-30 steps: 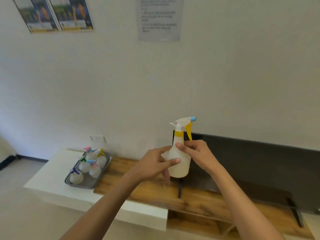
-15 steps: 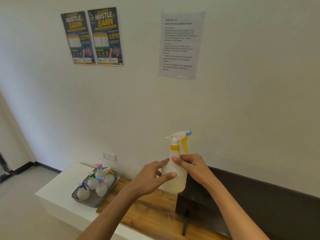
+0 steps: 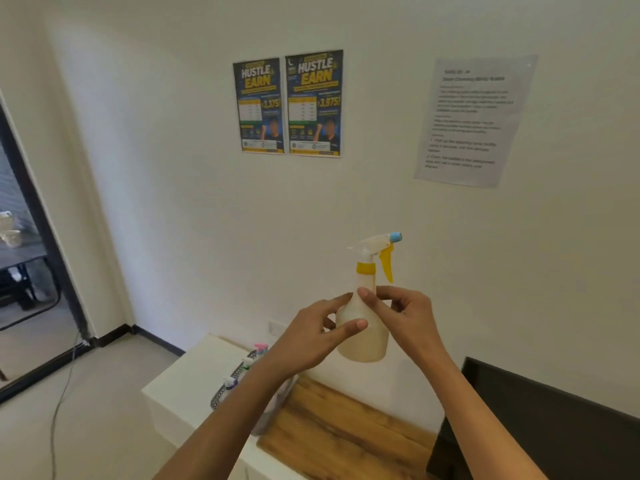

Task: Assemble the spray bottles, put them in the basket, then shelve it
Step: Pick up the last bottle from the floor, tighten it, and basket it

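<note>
I hold a translucent white spray bottle [image 3: 363,336] upright at chest height, its spray head fitted with a yellow collar, yellow trigger and blue nozzle tip. My left hand [image 3: 304,336] grips the bottle's body from the left with thumb and fingers. My right hand [image 3: 403,315] pinches its shoulder from the right. Below, a grey mesh basket [image 3: 221,394] sits on the white counter, mostly hidden behind my left forearm. Spray heads of other bottles [image 3: 260,348] poke out of it.
A white counter [image 3: 187,382] meets a wooden top [image 3: 332,431] below my arms. A dark panel [image 3: 554,420] stands at the lower right. Posters [image 3: 287,103] and a printed sheet [image 3: 474,121] hang on the wall. A dark-framed doorway [image 3: 31,237] opens at the left.
The view has tilted up and swung left, so the posters and doorway now show. The bottle stays upright in both hands, and my left forearm now covers most of the basket.
</note>
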